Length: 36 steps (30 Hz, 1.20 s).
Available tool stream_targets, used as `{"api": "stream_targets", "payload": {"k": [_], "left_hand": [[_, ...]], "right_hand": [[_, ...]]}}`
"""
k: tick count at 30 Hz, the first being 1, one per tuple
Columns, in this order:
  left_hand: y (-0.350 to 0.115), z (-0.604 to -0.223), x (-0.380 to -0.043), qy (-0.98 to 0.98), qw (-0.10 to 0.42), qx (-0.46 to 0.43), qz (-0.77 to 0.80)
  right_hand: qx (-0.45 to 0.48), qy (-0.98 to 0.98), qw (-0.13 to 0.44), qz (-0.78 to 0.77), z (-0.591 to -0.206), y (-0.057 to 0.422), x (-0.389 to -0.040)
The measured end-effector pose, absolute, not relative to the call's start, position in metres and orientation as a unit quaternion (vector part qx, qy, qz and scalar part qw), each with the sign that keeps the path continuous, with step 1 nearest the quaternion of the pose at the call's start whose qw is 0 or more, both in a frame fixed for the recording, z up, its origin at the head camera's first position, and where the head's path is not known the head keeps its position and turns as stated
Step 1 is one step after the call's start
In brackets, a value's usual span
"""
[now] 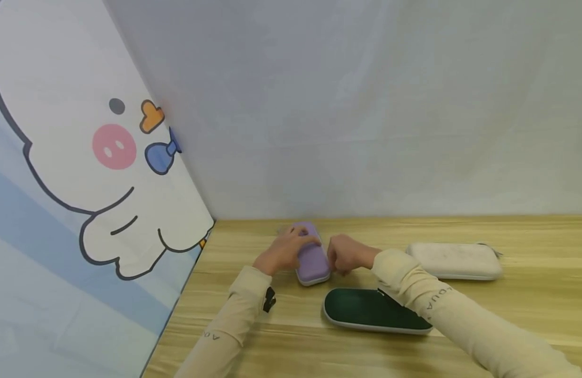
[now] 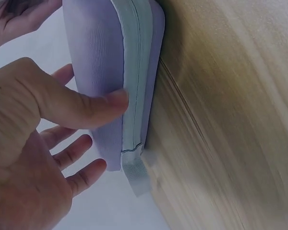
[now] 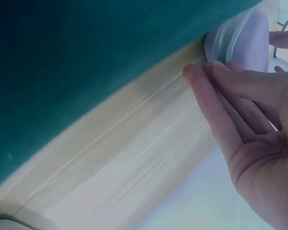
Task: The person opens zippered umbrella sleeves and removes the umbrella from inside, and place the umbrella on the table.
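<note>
Lying flat on the counter (image 1: pixel 281 352): a purple case (image 1: pixel 314 265), far end close to the back edge by a pale cloth wall (image 1: pixel 366 105), near end toward the person. To its left, a stretch of wood up to the slanting edge along a cartoon panel (image 1: pixel 59 157); toward the front, only a narrow strip before the green case (image 1: pixel 366 307). Farther right, near the back, a white case (image 1: pixel 453 260), with a broad run of wood past its right end. Low over the green case's right part, the right sleeve (image 1: pixel 465 310) — tight room there. Left hand (image 1: pixel 287 251) over the far half of the purple case, fingers clamped on it. Right hand (image 1: pixel 346 254) between purple and white cases, fingers drawn together in a pinch at the purple case's edge; cannot tell if on a zip pull. Only in the left wrist view: the left thumb laid along the side, tip on the mint zip band (image 2: pixel 134 72), with a fabric tab (image 2: pixel 136 175) at the end. Clearer in the right wrist view — the right thumb against the fingertips, beside the band.
</note>
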<state>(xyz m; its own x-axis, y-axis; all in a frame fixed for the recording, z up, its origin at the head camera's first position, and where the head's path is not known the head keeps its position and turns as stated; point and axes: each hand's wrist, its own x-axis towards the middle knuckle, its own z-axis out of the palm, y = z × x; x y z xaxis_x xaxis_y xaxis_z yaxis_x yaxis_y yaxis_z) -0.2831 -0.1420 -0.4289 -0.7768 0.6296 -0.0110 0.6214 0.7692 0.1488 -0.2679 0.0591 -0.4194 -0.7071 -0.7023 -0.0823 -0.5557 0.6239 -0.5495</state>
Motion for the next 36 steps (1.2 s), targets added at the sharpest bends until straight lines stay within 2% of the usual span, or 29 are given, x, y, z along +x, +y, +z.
{"api": "stream_targets", "payload": {"k": [14,20,28,36], "left_hand": [[-0.152,-0.427,-0.287,0.937,0.071,0.328,0.096],[-0.158,-0.432,-0.289,0.937,0.071,0.319,0.121],[-0.173,-0.442,-0.294,0.938,0.076,0.298,0.157],[-0.191,-0.447,-0.296,0.924,0.123,0.273,0.238]], "right_hand": [[-0.326,0.902,0.141,-0.246,-0.416,0.068,-0.274],[-0.300,0.911,0.141,-0.246,-0.415,0.071,-0.277],[-0.302,0.916,0.113,-0.238,-0.416,0.071,-0.282],[-0.290,0.929,0.095,-0.211,-0.421,0.070,-0.288]]}}
